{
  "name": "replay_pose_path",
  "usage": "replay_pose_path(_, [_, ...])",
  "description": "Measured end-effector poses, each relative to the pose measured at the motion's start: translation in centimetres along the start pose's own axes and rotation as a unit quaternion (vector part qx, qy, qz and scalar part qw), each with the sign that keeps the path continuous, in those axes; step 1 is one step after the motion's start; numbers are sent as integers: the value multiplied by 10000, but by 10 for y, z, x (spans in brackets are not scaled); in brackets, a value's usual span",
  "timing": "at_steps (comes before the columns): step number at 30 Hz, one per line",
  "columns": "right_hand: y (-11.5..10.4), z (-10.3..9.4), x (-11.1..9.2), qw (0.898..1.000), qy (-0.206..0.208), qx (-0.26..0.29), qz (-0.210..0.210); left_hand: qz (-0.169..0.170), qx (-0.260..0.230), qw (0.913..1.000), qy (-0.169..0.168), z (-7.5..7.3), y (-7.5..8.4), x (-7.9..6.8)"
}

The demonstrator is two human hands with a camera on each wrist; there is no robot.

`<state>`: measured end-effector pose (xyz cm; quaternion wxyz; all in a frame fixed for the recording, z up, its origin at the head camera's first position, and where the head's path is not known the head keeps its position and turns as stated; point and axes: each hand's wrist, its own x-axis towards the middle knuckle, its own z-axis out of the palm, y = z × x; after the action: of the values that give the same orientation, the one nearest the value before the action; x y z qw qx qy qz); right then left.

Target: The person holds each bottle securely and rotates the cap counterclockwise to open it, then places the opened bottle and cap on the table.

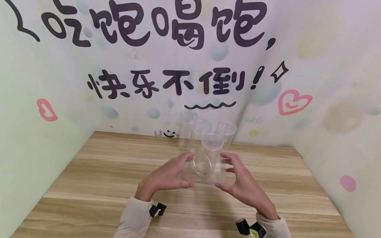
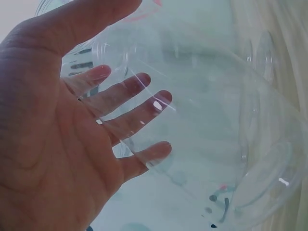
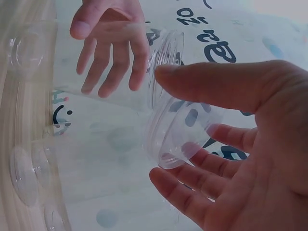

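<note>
Several clear plastic jars stand close together at the middle back. My left hand [image 1: 171,173] is on their left side, its fingers and thumb spread apart. My right hand [image 1: 245,181] faces it from the right, fingers loosely bent and thumb apart from them. Between the hands is a clear jar with a round top [image 1: 212,142], and left of it shows a round, transparent rim [image 1: 203,166]. In the left wrist view, clear plastic [image 2: 262,185] overlaps the left fingers. In the right wrist view, a clear lid [image 3: 178,132] lies between the right thumb and fingers, near a ridged jar mouth [image 3: 166,67].
More clear jars, one at the back left [image 1: 186,134] and one at the back right [image 1: 227,129], stand near the printed backdrop [image 1: 134,59]. The wood-grain tabletop [image 1: 98,178] runs between pale side walls. Black wrist cameras sit on both sleeves.
</note>
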<state>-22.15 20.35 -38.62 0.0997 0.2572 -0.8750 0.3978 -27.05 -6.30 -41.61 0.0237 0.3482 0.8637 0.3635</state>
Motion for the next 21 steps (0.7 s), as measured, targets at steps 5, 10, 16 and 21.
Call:
replay_pose_path(5, [3,-2,0,9998,53,46,162,-226,-215,9994,141,-4,-7,-4])
replay_pose_path(10, [5,-5,0,9992,37,77,400,-286,-393,9985,258,-7,-14,-5])
replay_pose_path(16, [11,-6,1,9987,30,26,500,-458,-599,9966,327,-10,-21,-6])
replay_pose_path(21, [16,-6,2,9988,140,-196,431,-639,-749,9943,418,-12,-27,-8])
